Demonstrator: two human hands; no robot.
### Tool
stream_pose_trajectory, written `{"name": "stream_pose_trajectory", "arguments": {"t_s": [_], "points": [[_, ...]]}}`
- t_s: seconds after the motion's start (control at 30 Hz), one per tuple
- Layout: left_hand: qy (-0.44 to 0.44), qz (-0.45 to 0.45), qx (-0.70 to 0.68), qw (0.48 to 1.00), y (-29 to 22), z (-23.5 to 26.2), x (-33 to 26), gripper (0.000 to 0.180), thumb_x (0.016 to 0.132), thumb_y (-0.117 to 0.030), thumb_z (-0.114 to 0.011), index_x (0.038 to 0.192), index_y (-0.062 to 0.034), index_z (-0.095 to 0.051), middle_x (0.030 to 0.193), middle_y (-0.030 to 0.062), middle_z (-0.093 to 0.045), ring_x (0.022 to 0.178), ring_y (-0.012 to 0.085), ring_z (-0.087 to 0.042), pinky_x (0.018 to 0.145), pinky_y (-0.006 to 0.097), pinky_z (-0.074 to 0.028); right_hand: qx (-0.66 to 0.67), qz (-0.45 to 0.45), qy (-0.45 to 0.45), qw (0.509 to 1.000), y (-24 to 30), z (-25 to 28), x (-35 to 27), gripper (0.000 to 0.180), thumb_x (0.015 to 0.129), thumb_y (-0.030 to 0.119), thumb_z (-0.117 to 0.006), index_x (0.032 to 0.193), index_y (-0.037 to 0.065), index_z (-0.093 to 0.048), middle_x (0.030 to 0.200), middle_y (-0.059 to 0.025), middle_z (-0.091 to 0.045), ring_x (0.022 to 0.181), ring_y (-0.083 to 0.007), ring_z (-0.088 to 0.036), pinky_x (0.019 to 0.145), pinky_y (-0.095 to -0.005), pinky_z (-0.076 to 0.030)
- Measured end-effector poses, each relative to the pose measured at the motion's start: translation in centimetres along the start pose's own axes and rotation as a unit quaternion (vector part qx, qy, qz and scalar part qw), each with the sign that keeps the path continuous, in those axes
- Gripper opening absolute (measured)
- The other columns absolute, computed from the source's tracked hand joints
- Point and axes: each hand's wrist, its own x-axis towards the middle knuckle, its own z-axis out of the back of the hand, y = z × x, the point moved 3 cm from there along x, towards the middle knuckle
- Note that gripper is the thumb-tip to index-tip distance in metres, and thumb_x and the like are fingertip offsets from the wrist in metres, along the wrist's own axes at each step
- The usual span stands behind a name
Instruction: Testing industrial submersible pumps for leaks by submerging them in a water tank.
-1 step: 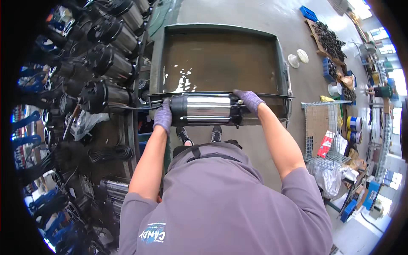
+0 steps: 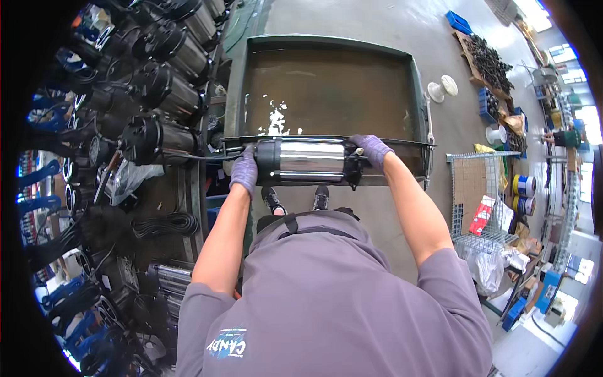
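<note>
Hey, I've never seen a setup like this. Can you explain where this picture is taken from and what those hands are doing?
Sure. There's no robot, just a person seen from above. A wide fisheye camera on their head looks down, so straight edges bend toward the rim.

The purple-gloved left hand and right hand hold opposite ends of a cylinder with black ends and a shiny metal middle. It lies sideways over the near side of a tank of brownish liquid; what bears its weight is hard to tell.

To the left are similar cylinders and a coil of black cable. To the right are a white spool and a wire basket.
</note>
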Motion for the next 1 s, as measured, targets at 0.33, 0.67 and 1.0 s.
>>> {"name": "stream_pose_trajectory", "arguments": {"t_s": [0.33, 0.67, 1.0], "points": [[0.121, -0.098, -0.279, 0.948, 6.1, -1.3, -2.0, 0.041, 0.109, -0.034, -0.047, 0.122, -0.0038, -0.071, 0.12, 0.0138, -0.072, 0.113, 0.0266, -0.063, 0.104, 0.033, -0.044, -0.094, 0.085, -0.156, 0.979, -0.2, -1.3, -7.6, 0.033, 0.103, 0.029, -0.057, 0.114, -0.002, -0.061, 0.107, -0.0264, -0.069, 0.098, -0.0443, -0.065, 0.088, -0.0467, -0.051], [0.231, -0.004, -0.346, 0.909, 7.6, -1.9, -4.4, 0.045, 0.107, -0.042, -0.055, 0.141, -0.0129, -0.06, 0.126, 0.0083, -0.065, 0.102, 0.0197, -0.065, 0.082, 0.034, -0.057, 0.01, 0.134, -0.181, 0.974, -5.2, -4.7, -10.2, 0.035, 0.104, 0.029, -0.063, 0.126, 0.001, -0.059, 0.107, -0.0202, -0.072, 0.092, -0.0276, -0.067, 0.09, -0.0395, -0.054], [0.219, 0.118, -0.207, 0.946, 7.7, -1.7, -4.3, 0.064, 0.105, -0.064, -0.048, 0.114, -0.0028, -0.068, 0.078, 0.0107, -0.07, 0.057, 0.0221, -0.065, 0.055, 0.033, -0.056, -0.126, 0.063, -0.294, 0.945, 0.4, -0.2, -7.9, 0.047, 0.098, 0.048, -0.068, 0.101, 0.001, -0.065, 0.091, -0.0212, -0.071, 0.083, -0.0354, -0.066, 0.082, -0.0435, -0.053]]}}
